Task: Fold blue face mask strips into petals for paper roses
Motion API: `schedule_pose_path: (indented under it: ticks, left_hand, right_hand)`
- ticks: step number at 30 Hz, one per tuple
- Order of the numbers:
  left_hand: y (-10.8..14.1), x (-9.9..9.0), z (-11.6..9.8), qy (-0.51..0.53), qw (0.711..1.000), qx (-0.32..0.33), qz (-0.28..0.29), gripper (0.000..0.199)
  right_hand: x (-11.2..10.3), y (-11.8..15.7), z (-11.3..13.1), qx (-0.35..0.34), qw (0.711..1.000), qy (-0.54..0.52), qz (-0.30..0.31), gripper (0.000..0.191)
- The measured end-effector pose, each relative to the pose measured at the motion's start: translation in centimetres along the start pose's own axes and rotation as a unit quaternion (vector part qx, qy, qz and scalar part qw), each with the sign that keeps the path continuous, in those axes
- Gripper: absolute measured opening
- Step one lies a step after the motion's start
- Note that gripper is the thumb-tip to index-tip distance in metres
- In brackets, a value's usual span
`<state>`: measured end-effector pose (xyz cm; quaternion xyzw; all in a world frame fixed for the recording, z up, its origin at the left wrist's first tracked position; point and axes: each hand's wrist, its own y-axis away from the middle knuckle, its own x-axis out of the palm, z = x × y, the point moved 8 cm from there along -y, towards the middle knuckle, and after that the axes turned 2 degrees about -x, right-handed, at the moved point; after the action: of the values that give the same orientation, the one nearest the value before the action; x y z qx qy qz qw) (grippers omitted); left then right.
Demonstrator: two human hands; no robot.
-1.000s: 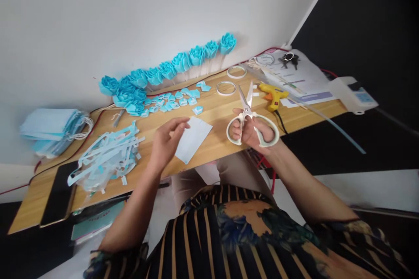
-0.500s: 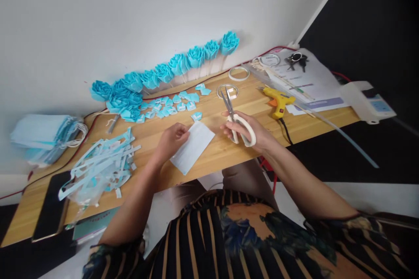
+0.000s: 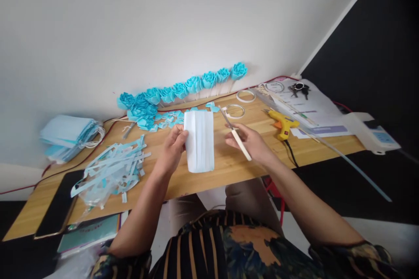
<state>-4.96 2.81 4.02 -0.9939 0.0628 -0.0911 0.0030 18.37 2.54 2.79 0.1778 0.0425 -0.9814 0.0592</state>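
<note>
My left hand (image 3: 173, 144) pinches the left edge of a pale blue pleated mask piece (image 3: 200, 141), which hangs upright above the table's middle. My right hand (image 3: 250, 141) is closed around the white handles of the scissors (image 3: 240, 144). Their blades point up and to the left, just right of the mask piece and not touching it. Behind the mask piece lie small blue cut pieces (image 3: 168, 118), partly hidden by it. A row of blue fabric flowers (image 3: 193, 83) on thin sticks leans against the wall.
Cut strips (image 3: 114, 170), a mask stack (image 3: 67, 133) and a black phone (image 3: 59, 205) are at the left. Tape rolls (image 3: 245, 96), a yellow glue gun (image 3: 284, 125), papers (image 3: 324, 115), keys (image 3: 299, 90) and a white power box (image 3: 371, 133) are at the right.
The mask piece, tilted low over the table before, is now raised upright in my left hand. The scissors have turned edge-on in my right hand. The camera view has shifted, with the table lower in it.
</note>
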Motion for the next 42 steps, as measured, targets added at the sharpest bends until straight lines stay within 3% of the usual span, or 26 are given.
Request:
schedule_pose_path:
  ticks: [2,4,6,8,9,11,13,14,16,19,22,25,28,32,34,37,40,42]
  left_hand:
    - [0.2,-0.3,0.0,0.021,1.000,0.006,-0.012,0.031]
    - [0.5,-0.3,0.0,0.038,0.999,0.012,-0.016,0.030]
    - [0.7,0.0,0.1,0.051,0.999,0.011,-0.016,0.030]
    - [0.9,0.4,0.0,0.059,0.998,0.009,-0.018,0.030]
    - [0.9,0.6,0.0,0.062,0.998,0.010,-0.020,0.031]
    - [0.9,0.8,-0.2,0.065,0.997,0.016,-0.024,0.031]
    - [0.8,1.0,-0.4,0.067,0.997,0.026,-0.025,0.031]
    - [0.8,1.0,-0.5,0.066,0.997,0.031,-0.026,0.031]
    - [0.7,0.9,-0.8,0.057,0.997,0.045,-0.033,0.031]
    - [0.9,0.6,-1.4,0.035,0.996,0.064,-0.052,0.030]
    - [1.2,0.1,-1.7,0.041,0.995,0.072,-0.049,0.035]
    - [1.4,-1.0,-1.6,0.050,0.995,0.078,-0.039,0.050]
    - [1.6,-2.8,-1.5,0.049,0.993,0.089,-0.060,0.058]
    - [1.6,-4.3,-3.1,0.060,0.985,0.116,-0.110,0.068]
    - [1.4,-4.0,-3.7,0.079,0.988,0.092,-0.092,0.069]
    - [1.2,-2.5,-3.0,0.121,0.992,0.018,-0.002,0.067]
    - [1.4,-0.7,-0.2,0.149,0.983,-0.067,0.081,0.066]
    - [1.4,0.0,2.2,0.151,0.977,-0.126,0.081,0.056]
  right_hand:
    - [-1.3,-0.4,0.4,-0.032,0.974,0.222,0.018,0.054]
    - [-1.6,-0.5,0.1,-0.043,0.917,0.384,0.095,0.055]
    - [-2.3,-0.6,-0.2,-0.032,0.865,0.485,0.127,0.050]
    - [-3.3,-0.7,0.9,-0.034,0.845,0.527,0.084,0.043]
    - [-3.5,-0.6,1.7,-0.045,0.853,0.518,0.052,0.041]
    - [-2.7,-0.4,3.2,-0.074,0.906,0.416,0.037,0.040]
    - [-0.2,0.2,3.8,-0.085,0.964,0.225,0.110,0.042]
    - [1.4,0.5,3.9,-0.079,0.976,0.121,0.163,0.043]
    - [4.4,1.3,3.8,-0.052,0.969,-0.043,0.238,0.042]
    - [6.0,1.1,3.3,-0.025,0.968,-0.139,0.206,0.032]
    - [5.0,0.2,3.4,-0.048,0.983,-0.115,0.133,0.027]
    - [2.9,-0.4,4.7,-0.093,0.991,-0.021,0.096,0.022]
    - [1.2,-0.7,6.3,-0.124,0.984,0.084,0.096,0.018]
    - [0.6,-1.0,8.6,-0.156,0.962,0.181,0.128,0.025]
    - [0.6,-1.1,9.6,-0.168,0.954,0.208,0.137,0.027]
    - [1.0,-1.3,10.6,-0.181,0.947,0.220,0.146,0.027]
    - [1.4,-1.4,10.6,-0.187,0.950,0.202,0.146,0.027]
    - [1.2,-1.6,9.8,-0.187,0.954,0.193,0.136,0.028]
